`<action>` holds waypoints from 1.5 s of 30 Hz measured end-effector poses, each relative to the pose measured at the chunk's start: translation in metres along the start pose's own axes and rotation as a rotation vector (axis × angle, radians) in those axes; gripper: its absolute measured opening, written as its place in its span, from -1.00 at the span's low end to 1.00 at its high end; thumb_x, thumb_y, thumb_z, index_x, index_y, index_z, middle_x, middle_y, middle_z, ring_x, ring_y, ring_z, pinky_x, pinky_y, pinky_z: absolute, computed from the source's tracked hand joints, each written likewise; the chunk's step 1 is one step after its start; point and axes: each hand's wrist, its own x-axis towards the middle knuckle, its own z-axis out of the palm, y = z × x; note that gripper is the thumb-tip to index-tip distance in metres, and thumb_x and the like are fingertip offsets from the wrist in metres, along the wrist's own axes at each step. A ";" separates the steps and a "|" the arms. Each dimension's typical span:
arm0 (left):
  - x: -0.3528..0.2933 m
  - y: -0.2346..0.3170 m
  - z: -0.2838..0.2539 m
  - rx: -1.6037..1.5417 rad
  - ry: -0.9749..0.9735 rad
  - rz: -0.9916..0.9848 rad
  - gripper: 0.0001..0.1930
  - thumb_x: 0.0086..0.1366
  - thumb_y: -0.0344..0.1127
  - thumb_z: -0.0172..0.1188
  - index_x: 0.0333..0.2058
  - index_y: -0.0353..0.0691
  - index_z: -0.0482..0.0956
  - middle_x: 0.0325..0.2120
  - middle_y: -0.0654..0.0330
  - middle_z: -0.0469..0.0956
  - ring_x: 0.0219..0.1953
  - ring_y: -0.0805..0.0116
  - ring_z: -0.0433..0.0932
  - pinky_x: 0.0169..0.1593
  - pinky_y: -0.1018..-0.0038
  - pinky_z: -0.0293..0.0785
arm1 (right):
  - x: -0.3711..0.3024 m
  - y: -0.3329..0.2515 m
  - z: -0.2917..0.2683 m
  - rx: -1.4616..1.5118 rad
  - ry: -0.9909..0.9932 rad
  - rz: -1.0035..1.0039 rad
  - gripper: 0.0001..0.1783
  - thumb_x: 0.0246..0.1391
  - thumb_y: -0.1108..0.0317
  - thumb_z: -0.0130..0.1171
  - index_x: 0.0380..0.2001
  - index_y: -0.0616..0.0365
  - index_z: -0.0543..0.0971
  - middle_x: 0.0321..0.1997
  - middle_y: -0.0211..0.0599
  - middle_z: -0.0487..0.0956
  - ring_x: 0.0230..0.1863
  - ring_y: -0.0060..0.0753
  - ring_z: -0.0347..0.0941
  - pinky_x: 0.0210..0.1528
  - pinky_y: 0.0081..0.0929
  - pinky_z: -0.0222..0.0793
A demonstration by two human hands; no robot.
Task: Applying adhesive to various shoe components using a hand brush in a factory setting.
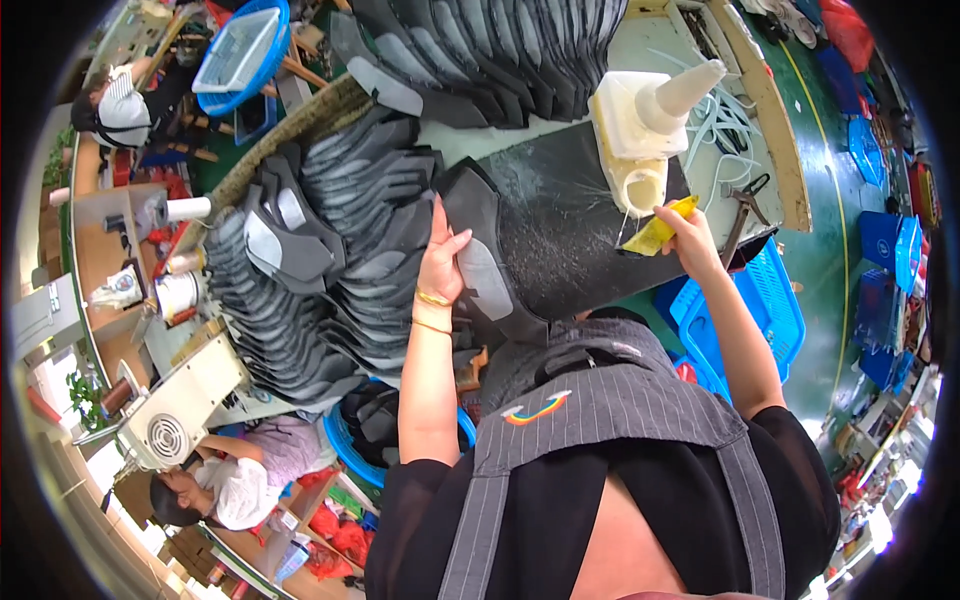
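A black shoe-upper-like piece (478, 255) with a grey patch lies on the left end of a dark, speckled board (560, 225). My left hand (440, 262) grips its left edge, thumb over the top and index finger stretched along the side. A flat yellow applicator (658, 232) is pinched in my right hand (690, 240), over the board's right side. Just above it is an open whitish cup (643, 188), with thin strands hanging from its rim. Attached or close to the cup stands a white bottle (640, 110) with a cone-shaped nozzle.
Similar pieces lie in overlapping rows (370, 240) to the left and at the back (490, 60). Pliers (745, 205) and pale strips (720, 130) lie at right. A blue basket (745, 320) stands beside me. Another person (240, 485) sits near a sewing machine (185, 405).
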 end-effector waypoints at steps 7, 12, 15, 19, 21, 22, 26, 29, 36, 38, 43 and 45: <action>0.005 0.009 0.024 0.103 0.018 0.233 -0.21 0.07 -0.73 -0.11 0.29 -0.08 -0.04 0.22 0.16 0.12 0.20 0.33 0.18 0.23 0.51 0.06 | 0.014 -0.037 0.082 -0.019 -0.222 -0.137 -0.72 0.01 0.20 0.19 -0.34 0.21 0.51 -0.47 -0.37 0.49 -0.57 -0.59 0.38 -0.57 -0.66 0.31; 0.043 -0.008 -0.017 0.946 0.461 0.365 -0.24 0.03 -0.64 0.09 0.23 -0.22 0.02 0.00 -0.06 0.34 0.02 0.12 0.37 0.08 0.38 0.26 | 0.040 -0.051 0.172 0.134 -0.225 -0.269 -0.78 0.08 0.28 0.15 -0.30 0.22 0.50 -0.39 -0.36 0.51 -0.43 -0.58 0.45 -0.50 -0.65 0.41; 0.045 -0.019 0.001 1.267 0.580 0.658 -0.49 -0.01 -0.59 0.16 -0.03 -0.20 0.29 -0.22 -0.08 0.39 -0.17 -0.04 0.39 -0.04 0.25 0.31 | 0.085 -0.006 0.228 0.211 -0.227 -0.407 -0.83 0.09 0.37 0.14 -0.31 0.25 0.53 -0.39 -0.31 0.52 -0.44 -0.57 0.47 -0.47 -0.64 0.45; 0.031 -0.033 -0.022 1.320 0.559 0.499 -0.69 0.07 -0.37 0.24 -0.20 -0.33 0.44 -0.18 -0.10 0.37 -0.13 0.00 0.38 -0.03 0.29 0.33 | 0.087 0.004 0.230 -0.192 -0.103 -0.413 -0.85 0.09 0.37 0.13 -0.35 0.26 0.54 -0.40 -0.24 0.52 -0.56 -0.58 0.46 -0.51 -0.65 0.40; 0.012 -0.032 -0.007 1.244 0.556 0.474 -0.58 0.01 -0.40 0.28 -0.13 -0.32 0.39 -0.18 -0.11 0.37 -0.10 -0.03 0.37 0.02 0.29 0.30 | 0.090 -0.003 0.229 -0.172 -0.104 -0.518 -0.85 0.09 0.36 0.12 -0.37 0.25 0.53 -0.54 -0.34 0.52 -0.62 -0.61 0.43 -0.62 -0.62 0.33; 0.000 -0.033 0.000 1.237 0.554 0.456 -0.58 0.01 -0.40 0.28 -0.13 -0.32 0.39 -0.18 -0.11 0.37 -0.10 -0.03 0.37 0.02 0.29 0.30 | 0.091 -0.007 0.232 -0.148 -0.089 -0.522 -0.84 0.09 0.35 0.13 -0.39 0.24 0.53 -0.57 -0.35 0.52 -0.63 -0.62 0.43 -0.62 -0.62 0.33; -0.018 -0.048 -0.022 1.124 0.486 0.286 -0.37 -0.12 -0.51 0.31 -0.01 -0.26 0.28 -0.12 -0.07 0.34 -0.09 -0.03 0.38 0.03 0.30 0.31 | 0.089 -0.021 0.233 -0.417 -0.161 -0.290 -0.77 0.12 0.28 0.11 -0.41 0.27 0.53 -0.50 -0.38 0.55 -0.57 -0.68 0.44 -0.53 -0.65 0.38; -0.011 -0.051 -0.032 0.926 0.481 0.178 -0.40 -0.10 -0.53 0.31 -0.02 -0.22 0.30 -0.13 0.00 0.35 -0.15 0.09 0.41 -0.05 0.36 0.36 | 0.116 -0.020 0.241 -0.290 -0.200 -0.598 -0.72 0.03 0.19 0.16 -0.45 0.24 0.54 -0.61 -0.33 0.54 -0.60 -0.66 0.44 -0.56 -0.59 0.35; -0.015 -0.060 -0.040 0.965 0.513 0.152 -0.47 -0.06 -0.59 0.26 -0.05 -0.24 0.34 -0.15 0.09 0.39 -0.19 0.28 0.46 -0.12 0.45 0.42 | 0.048 0.014 0.190 -0.383 -0.502 -0.201 -0.80 -0.01 0.32 0.21 -0.47 0.27 0.54 -0.55 -0.31 0.55 -0.55 -0.60 0.45 -0.48 -0.56 0.39; -0.013 -0.054 -0.035 0.953 0.509 0.157 -0.48 -0.02 -0.64 0.21 -0.03 -0.27 0.31 -0.16 0.13 0.41 -0.20 0.39 0.47 -0.13 0.50 0.43 | 0.045 0.016 0.199 -0.308 -0.437 -0.535 -0.81 0.00 0.32 0.22 -0.41 0.25 0.54 -0.53 -0.30 0.56 -0.50 -0.56 0.47 -0.42 -0.53 0.39; -0.007 -0.045 -0.019 0.749 0.515 0.066 -0.47 -0.02 -0.65 0.22 -0.03 -0.27 0.30 -0.16 0.12 0.40 -0.18 0.36 0.46 -0.11 0.50 0.43 | 0.009 0.068 0.123 -0.639 -0.633 -0.545 -0.84 -0.06 0.35 0.24 -0.47 0.22 0.52 -0.52 -0.25 0.53 -0.46 -0.44 0.49 -0.40 -0.49 0.39; -0.014 -0.030 -0.013 0.759 0.489 0.070 -0.40 -0.05 -0.62 0.26 0.01 -0.29 0.25 -0.10 0.07 0.35 -0.16 0.32 0.45 -0.08 0.46 0.43 | -0.013 0.056 0.118 -0.563 -0.553 -0.600 -0.85 -0.07 0.37 0.24 -0.46 0.21 0.52 -0.50 -0.25 0.52 -0.45 -0.43 0.48 -0.42 -0.50 0.39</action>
